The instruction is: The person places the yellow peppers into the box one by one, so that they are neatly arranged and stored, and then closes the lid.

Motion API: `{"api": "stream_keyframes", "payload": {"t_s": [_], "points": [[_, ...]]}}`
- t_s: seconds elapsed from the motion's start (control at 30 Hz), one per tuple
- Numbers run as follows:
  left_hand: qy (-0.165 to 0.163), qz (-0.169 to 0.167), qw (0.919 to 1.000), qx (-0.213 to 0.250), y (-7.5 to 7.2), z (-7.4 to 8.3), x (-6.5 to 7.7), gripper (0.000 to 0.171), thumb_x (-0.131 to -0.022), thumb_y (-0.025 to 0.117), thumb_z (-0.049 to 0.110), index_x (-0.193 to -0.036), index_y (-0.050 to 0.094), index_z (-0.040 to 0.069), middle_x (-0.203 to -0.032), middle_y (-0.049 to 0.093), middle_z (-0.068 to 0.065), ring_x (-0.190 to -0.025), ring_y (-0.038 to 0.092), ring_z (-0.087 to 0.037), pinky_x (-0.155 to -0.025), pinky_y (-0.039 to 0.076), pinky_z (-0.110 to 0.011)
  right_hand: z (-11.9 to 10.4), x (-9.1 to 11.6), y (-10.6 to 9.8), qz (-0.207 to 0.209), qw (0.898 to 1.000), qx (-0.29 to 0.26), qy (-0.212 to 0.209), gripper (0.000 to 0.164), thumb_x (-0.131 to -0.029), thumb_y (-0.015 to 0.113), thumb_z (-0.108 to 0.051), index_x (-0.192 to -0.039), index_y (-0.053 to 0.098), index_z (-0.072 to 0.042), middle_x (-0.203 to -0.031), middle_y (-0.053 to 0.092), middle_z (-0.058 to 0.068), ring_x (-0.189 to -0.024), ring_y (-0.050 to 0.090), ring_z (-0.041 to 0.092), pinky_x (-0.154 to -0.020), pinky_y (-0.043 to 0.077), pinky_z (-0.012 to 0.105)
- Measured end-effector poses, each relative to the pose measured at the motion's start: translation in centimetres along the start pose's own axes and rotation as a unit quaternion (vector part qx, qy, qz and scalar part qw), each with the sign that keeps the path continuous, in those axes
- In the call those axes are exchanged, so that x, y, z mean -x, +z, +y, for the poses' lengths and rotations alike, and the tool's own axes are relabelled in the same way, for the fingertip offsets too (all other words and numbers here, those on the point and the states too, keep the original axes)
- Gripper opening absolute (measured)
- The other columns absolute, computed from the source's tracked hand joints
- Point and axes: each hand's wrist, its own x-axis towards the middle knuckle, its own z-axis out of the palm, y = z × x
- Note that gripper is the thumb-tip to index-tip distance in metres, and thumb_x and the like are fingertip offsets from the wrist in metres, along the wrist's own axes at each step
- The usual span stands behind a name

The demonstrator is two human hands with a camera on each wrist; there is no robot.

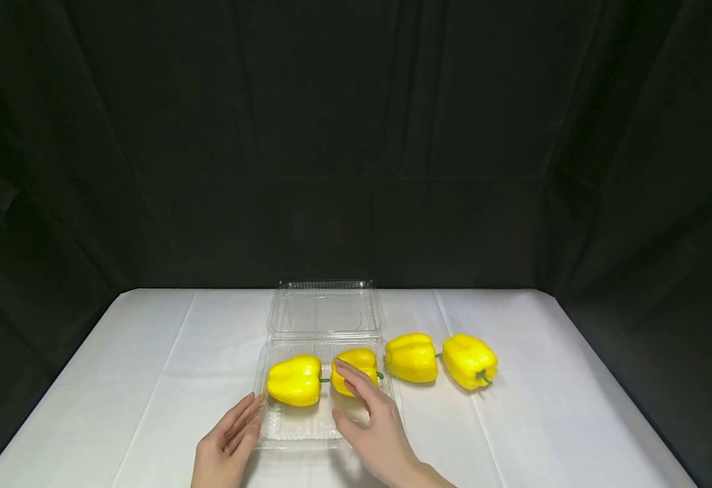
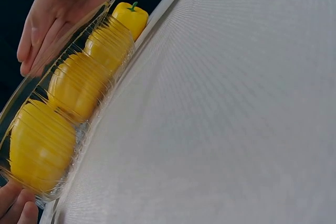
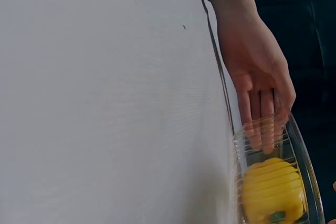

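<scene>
A clear plastic clamshell container [image 1: 282, 423] stands on the table with its lid [image 1: 325, 315] folded back. Two yellow bell peppers lie inside on their sides: the left pepper [image 1: 295, 381] and the right pepper [image 1: 362, 362], stems to the right. My left hand [image 1: 227, 440] is at the container's left wall, its fingers fairly straight; in the right wrist view those left-hand fingers [image 3: 260, 114] rest against the wall. Over the right pepper, partly hiding it, is my right hand [image 1: 377, 427], thumb apart. The left wrist view shows that right hand [image 2: 68, 19] with extended fingers above the rim.
Two more yellow bell peppers lie on the table right of the container: a nearer pepper [image 1: 412, 358] close to its wall and a farther pepper [image 1: 469, 361] with its stem toward me. A white cloth [image 1: 563, 400] covers the table. Black curtains [image 1: 331, 135] hang behind and at both sides.
</scene>
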Motion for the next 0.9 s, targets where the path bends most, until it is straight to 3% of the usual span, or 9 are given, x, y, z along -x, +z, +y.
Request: {"api": "stream_keyframes", "payload": {"t_s": [0.27, 0.4, 0.63, 0.9], "points": [[0.004, 0.003, 1.0000, -0.003, 0.0, 0.1, 0.0, 0.041, -0.097, 0.062, 0.009, -0.137, 0.057, 0.001, -0.130, 0.067, -0.014, -0.119, 0.066, -0.027, -0.091, 0.058, -0.020, 0.8, 1.0, -1.2, 0.020, 0.997, 0.033, -0.061, 0.061, -0.081, 0.073, 0.011, -0.139, 0.055, -0.002, -0.149, 0.052, 0.005, -0.133, 0.053, 0.024, -0.111, 0.046, 0.028], [0.005, 0.004, 1.0000, -0.001, 0.0, 0.1, 0.0, 0.041, -0.097, 0.062, 0.009, -0.137, 0.057, 0.001, -0.129, 0.067, -0.014, -0.118, 0.066, -0.027, -0.091, 0.059, -0.020, 0.9, 1.2, -1.8, 0.018, 0.998, 0.026, -0.056, 0.060, -0.082, 0.072, 0.010, -0.139, 0.055, -0.003, -0.149, 0.052, 0.005, -0.136, 0.051, 0.023, -0.112, 0.044, 0.025], [0.002, -0.002, 1.0000, 0.000, 0.0, 0.0, 0.0, 0.041, -0.098, 0.061, 0.010, -0.138, 0.056, 0.001, -0.130, 0.066, -0.014, -0.118, 0.066, -0.026, -0.091, 0.058, -0.020, 1.4, 1.5, -2.9, 0.021, 0.998, -0.006, -0.059, 0.057, -0.084, 0.072, 0.010, -0.137, 0.055, 0.000, -0.147, 0.053, 0.010, -0.136, 0.049, 0.010, -0.112, 0.043, 0.021], [0.010, -0.001, 0.9999, 0.005, 0.0, 0.1, 0.0, 0.041, -0.097, 0.062, 0.008, -0.137, 0.056, -0.001, -0.130, 0.066, -0.016, -0.117, 0.066, -0.027, -0.091, 0.059, -0.020, 2.1, 1.8, -4.1, 0.015, 0.996, -0.034, -0.079, 0.054, -0.086, 0.072, 0.007, -0.137, 0.054, 0.003, -0.145, 0.053, 0.017, -0.135, 0.051, 0.013, -0.112, 0.043, 0.023]]}}
